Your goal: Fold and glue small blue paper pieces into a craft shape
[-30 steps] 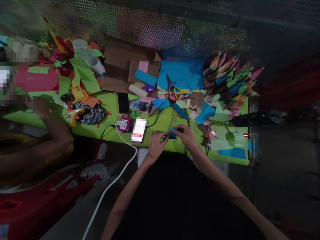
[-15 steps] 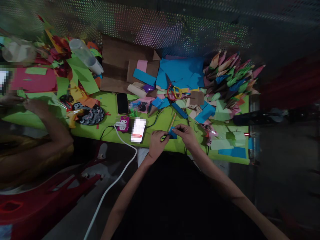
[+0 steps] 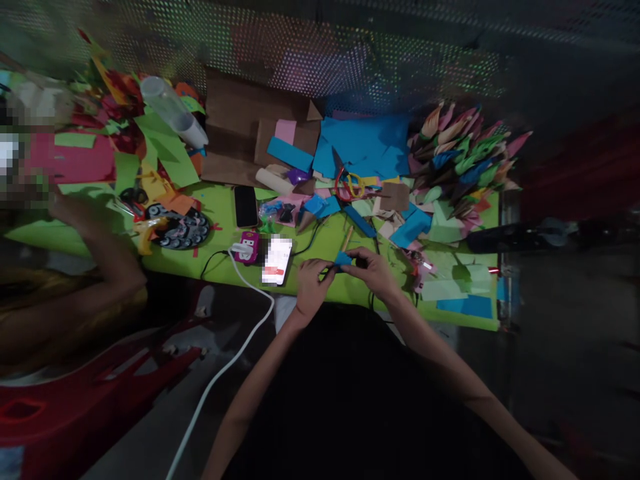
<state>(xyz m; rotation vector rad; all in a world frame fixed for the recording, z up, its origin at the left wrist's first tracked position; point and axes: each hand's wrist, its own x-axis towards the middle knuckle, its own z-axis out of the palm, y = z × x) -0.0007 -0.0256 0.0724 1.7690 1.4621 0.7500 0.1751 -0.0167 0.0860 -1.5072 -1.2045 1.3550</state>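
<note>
A small piece of blue paper [image 3: 343,259] is pinched between my two hands near the front edge of the table. My left hand [image 3: 313,283] grips it from the left with thumb and forefinger. From the right, my right hand [image 3: 374,272] pinches its other side. Just beyond the paper, a thin yellowish stick [image 3: 347,238] points away from me; whether it touches the paper I cannot tell. To the left of my hands lies a phone with a lit screen [image 3: 277,261].
A pink power strip [image 3: 247,247] with a white cable stands left of the phone. Scissors [image 3: 345,185], paper scraps and blue sheets [image 3: 363,147] lie behind. Paper cones [image 3: 460,153] are heaped at back right, a glue gun [image 3: 416,263] at right. Another person's arm [image 3: 95,233] reaches in at left.
The blue paper has turned in my fingers and shows a smaller, more folded or bunched shape. My hands have barely shifted. At left, the other person's hand has moved up.
</note>
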